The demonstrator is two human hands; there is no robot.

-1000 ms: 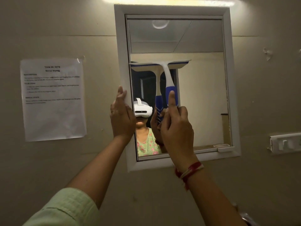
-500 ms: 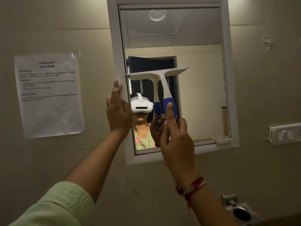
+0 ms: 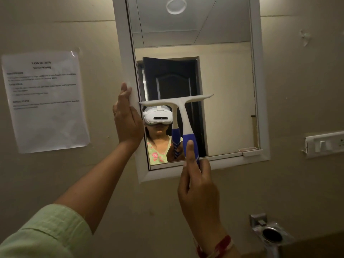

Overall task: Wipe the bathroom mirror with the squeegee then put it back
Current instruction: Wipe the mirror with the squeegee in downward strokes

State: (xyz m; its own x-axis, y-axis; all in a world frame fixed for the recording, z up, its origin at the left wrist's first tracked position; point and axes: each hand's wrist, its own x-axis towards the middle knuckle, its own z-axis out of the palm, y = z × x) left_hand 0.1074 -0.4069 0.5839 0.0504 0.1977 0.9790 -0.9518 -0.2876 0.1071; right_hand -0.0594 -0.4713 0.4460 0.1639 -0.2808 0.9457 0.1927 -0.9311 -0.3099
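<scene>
On mirror [image 3: 223, 108]: right hand [image 3: 199, 194] clamps squeegee [image 3: 183, 116], lower handle hidden; left hand [image 3: 128, 118] flat.

- The squeegee [image 3: 181, 112] in my grip is T-shaped, with a white head and neck and a blue handle; it stands upright, its blade lying across the lower half of the glass, slightly higher at its right end.
- The mirror [image 3: 223, 81] hangs on the wall in a white frame, upright and rectangular.
</scene>
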